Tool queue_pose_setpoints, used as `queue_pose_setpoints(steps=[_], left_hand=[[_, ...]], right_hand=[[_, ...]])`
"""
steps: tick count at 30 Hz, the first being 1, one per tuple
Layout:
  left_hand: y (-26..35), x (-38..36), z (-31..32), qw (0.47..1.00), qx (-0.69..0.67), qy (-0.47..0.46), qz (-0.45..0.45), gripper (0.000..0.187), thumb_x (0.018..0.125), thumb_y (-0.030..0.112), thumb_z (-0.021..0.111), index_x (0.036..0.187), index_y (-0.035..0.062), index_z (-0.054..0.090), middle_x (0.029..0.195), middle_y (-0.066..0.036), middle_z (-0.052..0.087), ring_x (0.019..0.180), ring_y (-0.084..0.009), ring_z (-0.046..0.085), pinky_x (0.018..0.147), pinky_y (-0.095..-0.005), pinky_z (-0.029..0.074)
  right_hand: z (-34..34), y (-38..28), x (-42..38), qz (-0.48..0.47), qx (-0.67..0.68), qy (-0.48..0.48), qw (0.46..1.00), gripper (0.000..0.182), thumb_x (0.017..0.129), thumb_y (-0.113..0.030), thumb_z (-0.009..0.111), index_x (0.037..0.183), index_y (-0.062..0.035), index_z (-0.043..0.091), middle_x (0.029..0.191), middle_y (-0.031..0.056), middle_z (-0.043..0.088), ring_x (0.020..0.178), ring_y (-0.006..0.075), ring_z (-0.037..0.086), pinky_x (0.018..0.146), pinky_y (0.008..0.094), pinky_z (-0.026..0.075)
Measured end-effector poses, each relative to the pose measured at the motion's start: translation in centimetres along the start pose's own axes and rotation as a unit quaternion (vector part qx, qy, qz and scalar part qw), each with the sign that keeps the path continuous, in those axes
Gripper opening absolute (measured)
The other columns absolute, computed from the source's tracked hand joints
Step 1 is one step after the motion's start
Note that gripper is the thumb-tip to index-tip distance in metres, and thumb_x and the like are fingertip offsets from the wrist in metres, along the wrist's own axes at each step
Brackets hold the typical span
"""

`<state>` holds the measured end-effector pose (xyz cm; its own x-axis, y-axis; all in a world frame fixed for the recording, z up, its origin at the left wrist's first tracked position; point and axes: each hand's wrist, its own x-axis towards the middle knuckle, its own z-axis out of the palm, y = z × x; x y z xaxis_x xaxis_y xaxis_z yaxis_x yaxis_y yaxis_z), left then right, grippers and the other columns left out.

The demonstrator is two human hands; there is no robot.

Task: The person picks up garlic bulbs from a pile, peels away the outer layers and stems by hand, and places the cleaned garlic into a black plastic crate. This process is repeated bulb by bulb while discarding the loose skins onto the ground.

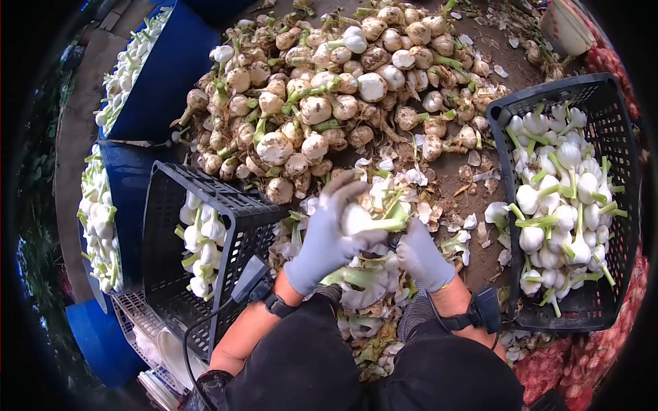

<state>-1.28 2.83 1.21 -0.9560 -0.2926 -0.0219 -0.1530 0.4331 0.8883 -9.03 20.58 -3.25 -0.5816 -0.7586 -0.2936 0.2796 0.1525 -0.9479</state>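
Note:
A white garlic bulb [355, 219] with a short green stem rests in my left hand [327, 236], whose gloved fingers curl round it. The stem points right, towards my right hand [421, 255]. That gloved hand is closed just beside the stem's end; a small dark thing shows at its fingertips, too small to name. Beyond both hands lies a big heap of soil-stained garlic [315, 109]. Peeled skins and leaves [363, 281] cover the ground beneath the hands.
A black crate of clean garlic [504, 137] stands at the right, another black crate [236, 205] at the left. Blue tubs [161, 75] of garlic line the far left. Red net sacks [603, 356] lie at the lower right. A cable [185, 342] runs from my left wrist.

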Motion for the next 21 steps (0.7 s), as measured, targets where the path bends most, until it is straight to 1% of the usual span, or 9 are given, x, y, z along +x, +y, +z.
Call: queue_pose_setpoints(steps=[4, 6, 8, 10, 13, 16, 17, 19, 21], left_hand=[[0.8, 0.1, -0.7, 0.989, 0.092, 0.108, 0.043, 0.060, 0.066, 0.025, 0.086, 0.115, 0.0009, 0.059, 0.125, -0.017, 0.054, 0.115, -0.0306, 0.053, 0.097, -0.0383, 0.043], [0.1, -0.5, -1.1, 0.999, 0.045, -0.015, 0.005, 0.045, 0.067, 0.019, 0.085, 0.102, -0.0006, 0.065, 0.109, -0.014, 0.062, 0.105, -0.0276, 0.058, 0.094, -0.0366, 0.045], [0.0, -0.2, -1.8, 0.998, -0.041, -0.036, -0.034, 0.028, 0.075, 0.017, 0.080, 0.093, -0.0012, 0.067, 0.102, -0.012, 0.066, 0.101, -0.0238, 0.060, 0.092, -0.0349, 0.046], [-0.3, -0.4, -2.5, 0.940, -0.231, -0.125, -0.219, 0.028, 0.087, 0.024, 0.071, 0.096, -0.0019, 0.067, 0.109, -0.012, 0.066, 0.104, -0.0208, 0.060, 0.093, -0.0332, 0.046], [0.2, -0.4, -1.8, 0.906, -0.379, -0.107, -0.154, 0.040, 0.097, 0.036, 0.057, 0.104, -0.0027, 0.065, 0.118, -0.018, 0.063, 0.116, -0.0229, 0.057, 0.096, -0.0339, 0.047], [-0.3, 0.3, -1.6, 0.896, -0.423, -0.093, -0.098, 0.049, 0.100, 0.042, 0.050, 0.118, -0.0030, 0.059, 0.128, -0.021, 0.058, 0.127, -0.0302, 0.051, 0.103, -0.0396, 0.045], [0.5, 0.5, -1.4, 0.826, -0.540, -0.030, -0.157, 0.048, 0.101, 0.041, 0.047, 0.120, -0.0014, 0.058, 0.129, -0.018, 0.058, 0.124, -0.0301, 0.053, 0.103, -0.0400, 0.045], [-0.5, 0.8, -1.7, 0.651, -0.727, 0.044, -0.213, 0.047, 0.103, 0.039, 0.042, 0.129, -0.0002, 0.050, 0.134, -0.015, 0.054, 0.124, -0.0322, 0.054, 0.105, -0.0463, 0.045], [-1.3, 0.9, -2.1, 0.625, -0.747, 0.058, -0.219, 0.048, 0.103, 0.037, 0.041, 0.130, -0.0022, 0.048, 0.131, -0.016, 0.056, 0.126, -0.0341, 0.052, 0.107, -0.0483, 0.043]], right_hand=[[0.5, -1.4, 0.1, 0.082, 0.198, -0.050, 0.975, 0.041, 0.084, -0.006, 0.064, 0.123, 0.0040, 0.056, 0.121, 0.0096, 0.063, 0.106, 0.0173, 0.063, 0.095, 0.0312, 0.048], [0.7, -1.9, 0.2, 0.086, 0.176, -0.053, 0.979, 0.032, 0.085, -0.005, 0.062, 0.117, 0.0027, 0.061, 0.116, 0.0099, 0.066, 0.104, 0.0169, 0.063, 0.092, 0.0311, 0.049], [0.3, -2.6, 0.1, 0.003, -0.072, -0.016, 0.997, 0.030, 0.085, -0.004, 0.060, 0.114, 0.0033, 0.061, 0.097, 0.0148, 0.070, 0.089, 0.0211, 0.067, 0.082, 0.0339, 0.052], [-0.3, -2.7, 0.9, -0.021, -0.308, 0.098, 0.946, 0.022, 0.079, -0.008, 0.064, 0.099, 0.0008, 0.065, 0.086, 0.0257, 0.066, 0.078, 0.0415, 0.064, 0.069, 0.0451, 0.051], [-1.5, -2.9, 0.7, 0.013, -0.314, 0.115, 0.942, 0.020, 0.076, -0.007, 0.062, 0.095, -0.0010, 0.066, 0.085, 0.0237, 0.067, 0.080, 0.0403, 0.066, 0.071, 0.0457, 0.052], [0.5, -5.6, -1.4, 0.072, -0.300, -0.275, 0.911, 0.028, 0.072, -0.008, 0.059, 0.098, -0.0026, 0.068, 0.083, 0.0228, 0.067, 0.080, 0.0393, 0.067, 0.073, 0.0436, 0.054], [0.8, -6.4, -1.8, 0.025, -0.289, -0.410, 0.865, 0.033, 0.072, -0.007, 0.057, 0.103, -0.0033, 0.068, 0.083, 0.0222, 0.068, 0.081, 0.0380, 0.067, 0.074, 0.0426, 0.053], [0.7, -7.2, -2.9, -0.004, -0.181, -0.485, 0.856, 0.040, 0.070, -0.006, 0.056, 0.109, -0.0059, 0.068, 0.083, 0.0215, 0.068, 0.081, 0.0378, 0.067, 0.074, 0.0434, 0.053], [0.2, -7.9, -2.5, -0.021, -0.108, -0.497, 0.861, 0.042, 0.070, -0.006, 0.057, 0.110, -0.0071, 0.068, 0.084, 0.0215, 0.068, 0.080, 0.0379, 0.067, 0.073, 0.0442, 0.053]])
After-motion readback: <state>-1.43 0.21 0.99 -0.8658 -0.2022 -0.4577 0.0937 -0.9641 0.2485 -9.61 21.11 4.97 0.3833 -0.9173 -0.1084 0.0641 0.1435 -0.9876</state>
